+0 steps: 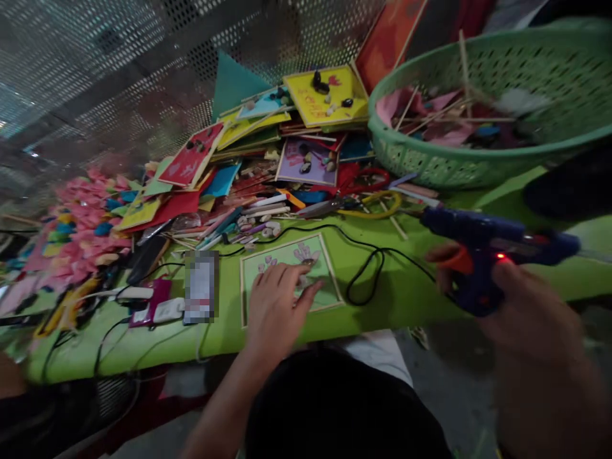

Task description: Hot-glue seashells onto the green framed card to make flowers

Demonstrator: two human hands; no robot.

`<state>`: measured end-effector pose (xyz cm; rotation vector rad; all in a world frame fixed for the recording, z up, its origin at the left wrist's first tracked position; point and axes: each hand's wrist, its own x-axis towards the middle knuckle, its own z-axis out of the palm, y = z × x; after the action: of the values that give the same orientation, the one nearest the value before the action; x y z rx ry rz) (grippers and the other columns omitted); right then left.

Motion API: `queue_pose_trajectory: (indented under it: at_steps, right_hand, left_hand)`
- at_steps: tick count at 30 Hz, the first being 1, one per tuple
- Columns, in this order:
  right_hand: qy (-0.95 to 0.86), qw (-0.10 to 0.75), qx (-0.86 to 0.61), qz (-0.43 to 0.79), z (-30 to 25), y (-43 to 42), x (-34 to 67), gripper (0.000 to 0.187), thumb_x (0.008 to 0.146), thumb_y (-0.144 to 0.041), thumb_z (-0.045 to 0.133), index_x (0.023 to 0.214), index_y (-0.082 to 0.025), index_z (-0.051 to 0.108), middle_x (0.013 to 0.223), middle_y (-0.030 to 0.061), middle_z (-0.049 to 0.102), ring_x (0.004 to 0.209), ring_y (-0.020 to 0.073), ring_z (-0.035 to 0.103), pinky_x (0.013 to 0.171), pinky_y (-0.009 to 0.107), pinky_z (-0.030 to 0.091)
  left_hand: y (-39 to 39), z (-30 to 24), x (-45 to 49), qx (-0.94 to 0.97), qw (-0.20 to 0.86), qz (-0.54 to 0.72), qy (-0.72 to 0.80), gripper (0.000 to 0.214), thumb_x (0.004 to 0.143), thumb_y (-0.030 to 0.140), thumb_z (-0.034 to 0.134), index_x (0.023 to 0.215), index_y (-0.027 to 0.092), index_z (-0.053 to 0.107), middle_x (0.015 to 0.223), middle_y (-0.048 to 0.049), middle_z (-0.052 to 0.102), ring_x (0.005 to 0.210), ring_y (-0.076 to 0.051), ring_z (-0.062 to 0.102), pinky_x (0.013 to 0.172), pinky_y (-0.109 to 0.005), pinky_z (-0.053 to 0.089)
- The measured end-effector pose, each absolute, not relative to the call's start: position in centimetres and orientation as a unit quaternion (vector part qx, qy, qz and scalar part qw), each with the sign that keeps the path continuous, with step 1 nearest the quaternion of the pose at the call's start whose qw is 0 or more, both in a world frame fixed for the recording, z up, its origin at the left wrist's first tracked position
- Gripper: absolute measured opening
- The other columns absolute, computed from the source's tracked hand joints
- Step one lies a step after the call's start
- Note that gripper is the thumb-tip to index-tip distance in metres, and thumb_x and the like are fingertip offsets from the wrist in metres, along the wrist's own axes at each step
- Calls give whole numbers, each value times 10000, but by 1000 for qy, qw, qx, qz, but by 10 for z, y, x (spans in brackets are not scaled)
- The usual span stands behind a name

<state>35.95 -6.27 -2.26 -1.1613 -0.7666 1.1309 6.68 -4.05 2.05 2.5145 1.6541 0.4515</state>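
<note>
My right hand [530, 299] grips a dark blue hot glue gun [482, 239] with an orange trigger and a red light, raised above the right side of the table. Its nozzle points left, and the fingers wrap around the handle near the trigger. My left hand [280, 299] rests over a green card [329, 287] framed with thin sticks. The left thumb and fingers are apart, with the fingertips by a small dark stone [310, 261] on the card. Whether they touch the stone I cannot tell. Pale purple marks [268, 261] show on the card; my hand covers part of it.
A green plastic basket [444, 156] with scraps and sticks stands at back right. Decorated cards [329, 95] pile up behind scissors [366, 182] and markers. A black cord [377, 255] loops beside the card. A phone-like object [201, 287], blurred out, and chargers [169, 310] lie left.
</note>
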Motion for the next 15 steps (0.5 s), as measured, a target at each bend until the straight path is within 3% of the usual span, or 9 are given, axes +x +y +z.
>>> queue_pose_trajectory:
  at_steps: [3,6,9,15]
  right_hand:
    - [-257,585,-602,479,-19,-67,377,528,567,-692,840,835,-241,781,907,74,748,663,198,646,497,278,540]
    - [-226,536,-689,432,-18,-71,391,479,557,-678,850,779,-267,744,786,40,731,662,217,658,563,293,580]
    - [-272,498,-730,381,-16,-68,398,403,617,-643,823,795,-296,719,795,30,729,706,245,674,665,345,605]
    - [-407,401,-789,225,-32,-57,431,313,801,-635,679,900,-340,713,1068,104,732,956,362,672,796,516,532]
  left_hand:
    - [-47,21,48,811,43,194,550,185,987,339,647,1137,230,656,947,-29,699,894,-219,650,807,-363,444]
    - [-56,22,26,794,49,217,565,170,972,321,658,1123,245,670,930,-20,694,873,-212,652,810,-359,458]
    - [-66,19,4,773,63,229,589,167,972,301,648,1131,255,670,928,-20,686,889,-213,650,831,-360,467]
    - [-87,3,-36,728,77,256,631,150,967,283,662,1108,232,660,956,-32,686,938,-221,654,863,-363,483]
